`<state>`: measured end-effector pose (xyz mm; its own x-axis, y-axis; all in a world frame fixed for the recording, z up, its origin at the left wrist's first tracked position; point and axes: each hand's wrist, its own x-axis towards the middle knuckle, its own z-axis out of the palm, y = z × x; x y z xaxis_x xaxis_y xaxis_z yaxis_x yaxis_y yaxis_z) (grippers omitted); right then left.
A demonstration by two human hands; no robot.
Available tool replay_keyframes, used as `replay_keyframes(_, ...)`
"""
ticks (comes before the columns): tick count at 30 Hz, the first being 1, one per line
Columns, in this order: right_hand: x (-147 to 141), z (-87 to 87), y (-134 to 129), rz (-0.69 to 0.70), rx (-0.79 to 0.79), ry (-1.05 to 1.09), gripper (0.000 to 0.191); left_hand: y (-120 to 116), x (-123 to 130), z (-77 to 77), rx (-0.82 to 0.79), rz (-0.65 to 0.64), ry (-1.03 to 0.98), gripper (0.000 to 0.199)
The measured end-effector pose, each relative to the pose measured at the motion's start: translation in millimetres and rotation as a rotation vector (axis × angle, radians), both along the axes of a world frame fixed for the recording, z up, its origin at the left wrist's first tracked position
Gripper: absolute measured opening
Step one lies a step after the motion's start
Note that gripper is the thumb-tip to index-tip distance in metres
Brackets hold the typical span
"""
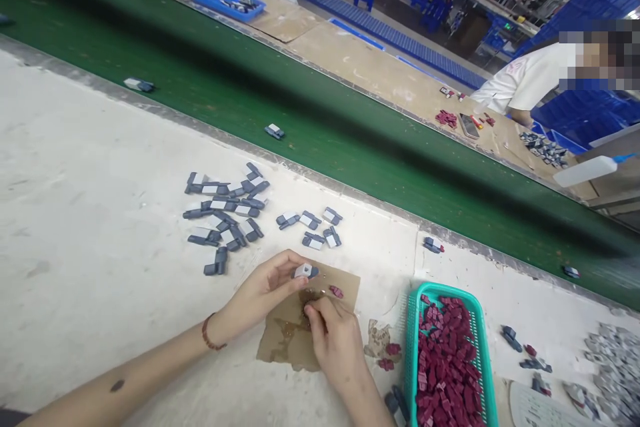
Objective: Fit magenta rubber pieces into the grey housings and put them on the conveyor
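Observation:
My left hand [280, 278] holds a small grey-and-white part [305, 271] between thumb and fingers, above the back edge of a piece of brown cardboard [285, 333]. Over the middle of the cardboard, my right hand [336, 340] is closed in a pinch near a dark, wet-looking spot; what its fingertips hold, if anything, is hidden. A dark red piece [337, 291] lies on the cardboard just behind my right hand.
A green basket [413, 347] of dark red pieces stands right of my right hand. Grey-and-white parts [220, 205] lie behind my left hand. A green conveyor belt [210, 103] crosses behind. Across it, a person [530, 77] sits beside a white bottle [585, 171].

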<state>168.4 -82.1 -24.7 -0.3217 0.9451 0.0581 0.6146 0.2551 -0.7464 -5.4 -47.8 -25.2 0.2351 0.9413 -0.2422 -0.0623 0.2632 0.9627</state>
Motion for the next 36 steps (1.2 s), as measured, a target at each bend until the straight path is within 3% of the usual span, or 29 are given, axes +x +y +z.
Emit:
replay_keyframes(4, 6, 8.4, 4, -0.249, -0.287, 0.434, 0.033, -9, 1, -4.9, 0.103, 0.003, 0.094, 0.024)
replay_keyframes(6, 7, 12.4, 6, -0.342, -0.335, 0.596, 0.038, -13, 1, -6.4, 0.164, -0.033, 0.155, 0.021)
replay_keyframes(9, 5, 16.9, 8, -0.369, -0.369, 0.682, 0.042, -17, 2, -7.5, 0.212, -0.079, 0.199, 0.019)
replay_keyframes(18, -3, 13.2, 5, -0.344, -0.363, 0.652, 0.039, -22, 2, -9.3, 0.337, -0.085, 0.274, 0.02)
replay_keyframes(26, -3, 10.6, -1, -0.309, -0.299, 0.476, 0.031, -18, 0, -8.0, 0.591, -0.164, 0.343, 0.019)
replay_keyframes(32, 5, 16.2, 0, -0.346, -0.308, 0.465, 0.029, -14, 12, 2.4, 0.435, -0.226, 0.35, 0.017)
replay_keyframes(36, 38, 34.7, -10, -0.494, -0.163, 0.319, 0.027, 18, 35, 14.1, 0.473, -0.395, 0.347, 0.02)
